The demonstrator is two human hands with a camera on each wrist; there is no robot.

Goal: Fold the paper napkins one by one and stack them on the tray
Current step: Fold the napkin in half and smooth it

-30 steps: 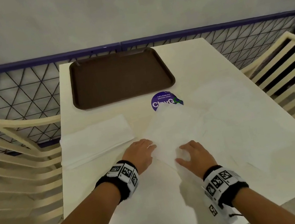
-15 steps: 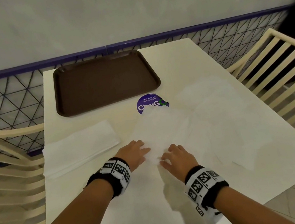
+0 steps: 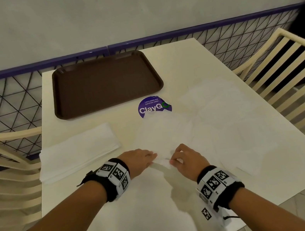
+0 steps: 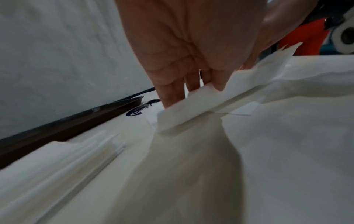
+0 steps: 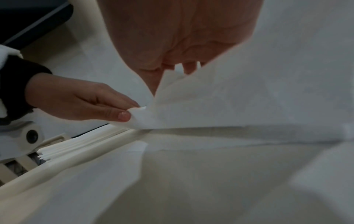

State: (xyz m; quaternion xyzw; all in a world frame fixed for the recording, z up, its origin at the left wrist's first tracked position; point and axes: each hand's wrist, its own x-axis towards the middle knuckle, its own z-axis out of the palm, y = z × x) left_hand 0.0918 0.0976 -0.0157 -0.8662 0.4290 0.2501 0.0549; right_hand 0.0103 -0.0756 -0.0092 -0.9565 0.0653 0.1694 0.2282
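Both hands are pinching the near edge of the unfolded napkin [image 3: 167, 133] lying mid-table: left hand [image 3: 138, 159] and right hand [image 3: 189, 158] are each lifting a corner between thumb and fingers. The brown tray [image 3: 105, 85] is sitting far left, with the napkin stack [image 3: 76, 152] near its left.

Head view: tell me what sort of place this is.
Probably a staff pantry or canteen. A brown serving tray sits on a cream table, a round sticker reads "Let's keep our pantries clean", and slatted chairs flank the table.
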